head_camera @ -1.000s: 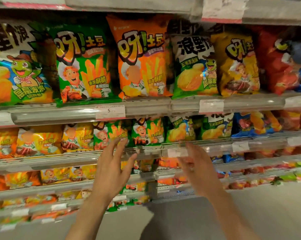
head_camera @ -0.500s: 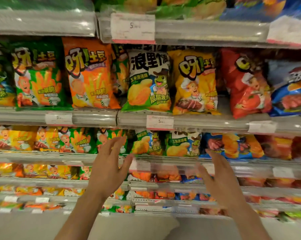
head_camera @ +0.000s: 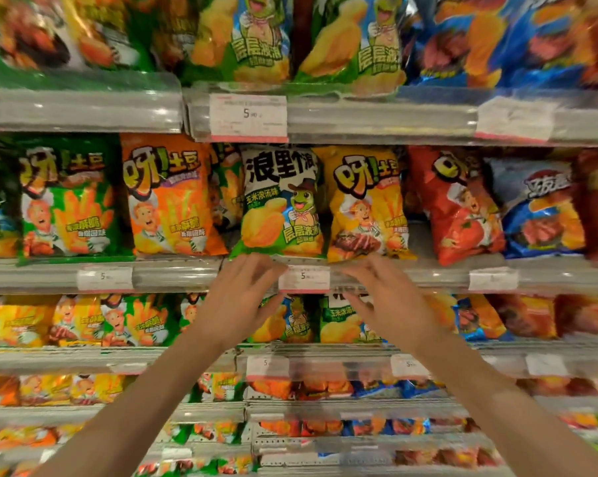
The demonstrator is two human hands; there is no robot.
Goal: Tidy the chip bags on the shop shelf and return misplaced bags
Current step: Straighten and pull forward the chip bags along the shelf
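Head view, frog bag (head_camera: 279, 204) upright on shelf (head_camera: 173, 275), long axis vertical, label forward, left hand (head_camera: 237, 301) and right hand (head_camera: 390, 301) open, empty, fingertips blurred below its bottom edge

The glossy green-and-blue chip bags on the top shelf (head_camera: 256, 36) were cut off by the upper edge, their tops unseen. A narrow green foil bag (head_camera: 226, 187) stood mostly hidden behind the orange fry bag (head_camera: 168, 197). The left hand (head_camera: 237, 304) covered part of a yellow-green bag below (head_camera: 292, 321). The white paper price label (head_camera: 303, 278) was too blurred to read past a "5". Small bags on the lowest shelves (head_camera: 325, 425) were smeared beyond telling.
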